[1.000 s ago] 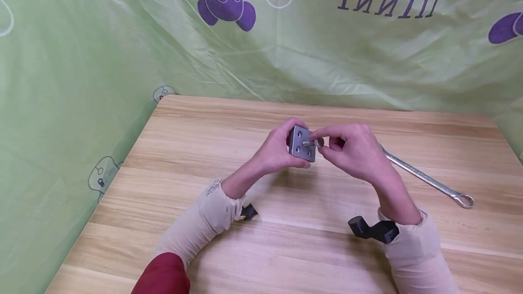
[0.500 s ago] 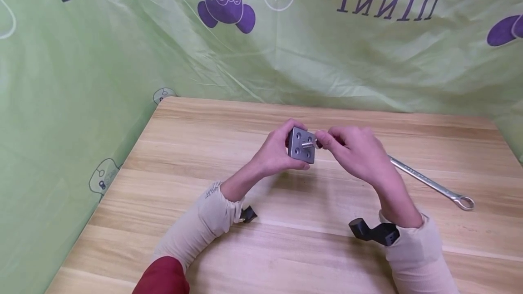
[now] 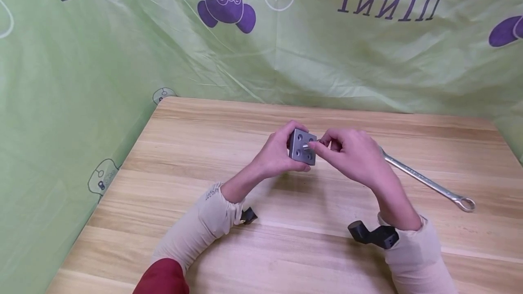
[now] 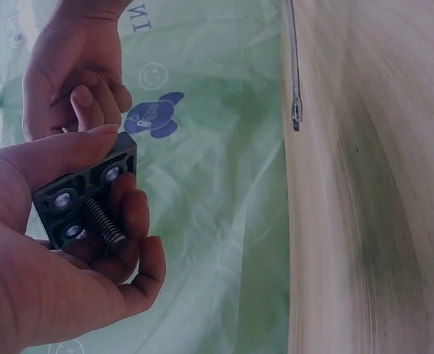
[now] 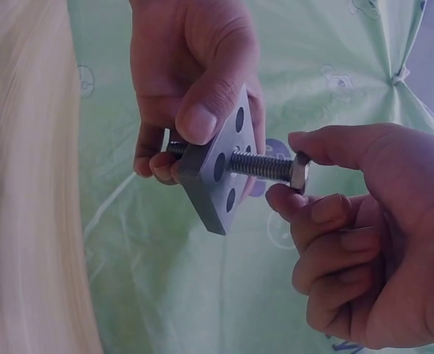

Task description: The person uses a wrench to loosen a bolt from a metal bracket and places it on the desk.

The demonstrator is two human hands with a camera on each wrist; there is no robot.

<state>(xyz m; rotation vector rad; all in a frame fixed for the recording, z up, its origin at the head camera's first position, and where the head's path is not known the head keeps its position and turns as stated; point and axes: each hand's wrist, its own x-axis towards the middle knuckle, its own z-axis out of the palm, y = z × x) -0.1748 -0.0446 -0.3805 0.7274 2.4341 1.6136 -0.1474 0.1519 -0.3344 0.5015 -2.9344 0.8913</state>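
Note:
My left hand (image 3: 275,151) grips a square grey plate (image 3: 299,154) by its edges above the table. Round holes sit near the plate's corners, and a threaded hex bolt (image 5: 261,165) passes through its middle. In the right wrist view my right hand (image 5: 379,228) pinches the bolt's hex head (image 5: 300,172) between thumb and forefinger. A length of thread shows between head and plate. On the plate's other side, in the left wrist view, the bolt's threaded end (image 4: 105,223) sticks out beside the curled fingers of my left hand (image 4: 62,251).
A long combination wrench (image 3: 426,178) lies on the wooden table (image 3: 286,248), right of my right hand, its ring end toward the front right. A green printed sheet (image 3: 253,67) hangs behind and left of the table. Black wrist mounts (image 3: 373,234) sit at both sleeves.
My right fingers have shifted round the bolt head, from forefinger stretched over it, through a curled grasp, to thumb forward now. The left hand and plate stay nearly still.

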